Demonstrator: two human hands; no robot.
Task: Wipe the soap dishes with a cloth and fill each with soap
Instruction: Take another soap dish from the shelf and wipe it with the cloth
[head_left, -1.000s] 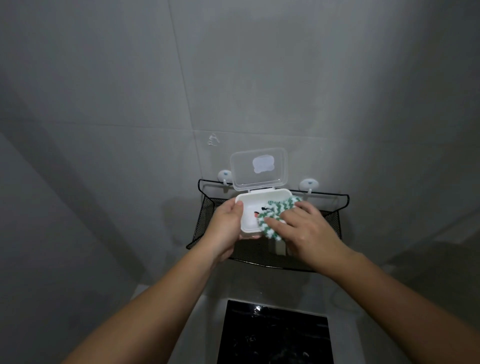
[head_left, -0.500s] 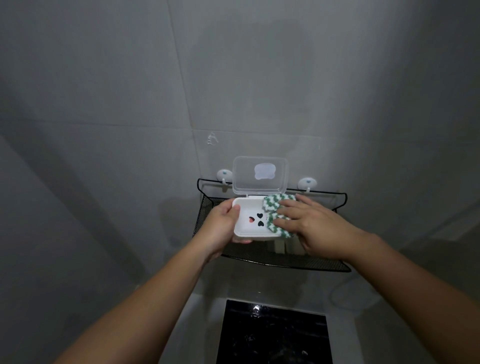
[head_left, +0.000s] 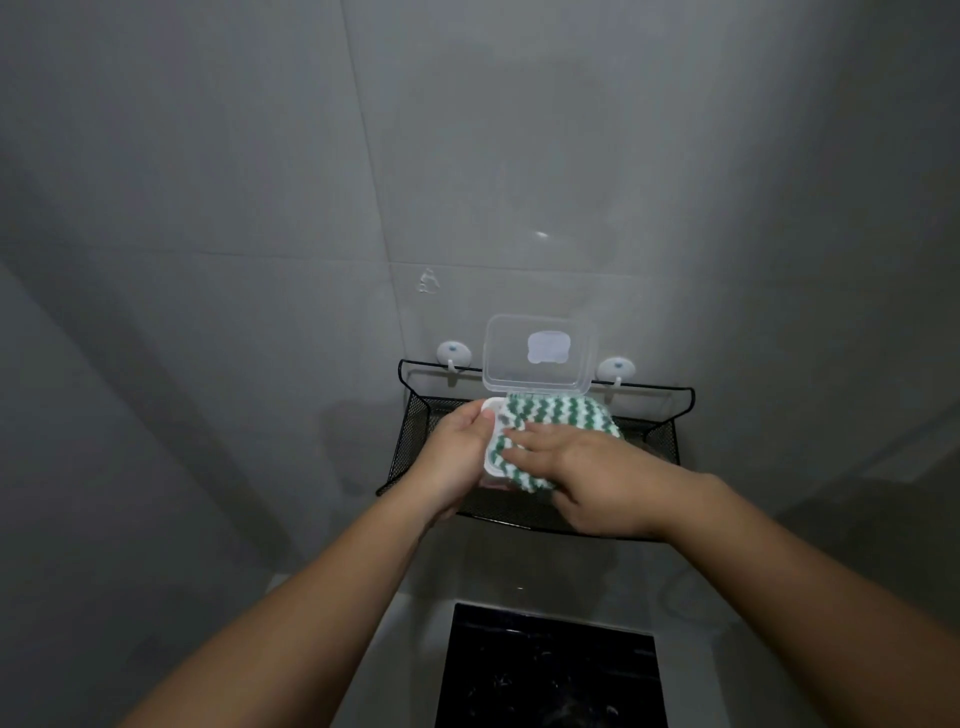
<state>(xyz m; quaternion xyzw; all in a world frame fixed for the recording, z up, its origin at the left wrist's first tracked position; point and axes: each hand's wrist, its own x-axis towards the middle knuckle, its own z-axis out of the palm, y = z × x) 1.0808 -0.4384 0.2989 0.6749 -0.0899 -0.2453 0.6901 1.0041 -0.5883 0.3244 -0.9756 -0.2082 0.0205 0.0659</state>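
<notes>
Fingers (head_left: 527, 439) of right hand (head_left: 597, 478): laid nearly straight and close together, pressed flat on cloth (head_left: 561, 413). Cloth: green-and-white striped, spread over most of dish (head_left: 491, 470). Dish: white, held over rack (head_left: 660, 441); clear lid (head_left: 537, 353) stood open at far side. Contact between dish and rack cannot be told. Left hand (head_left: 457, 460): fingers curled round dish's left end, thumb laid over rim. Rack: black mesh, hung from two hooks (head_left: 453, 354) on tiled wall (head_left: 208, 208).

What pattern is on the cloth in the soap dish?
The cloth has green and white zigzag stripes, seen in head view.
</notes>
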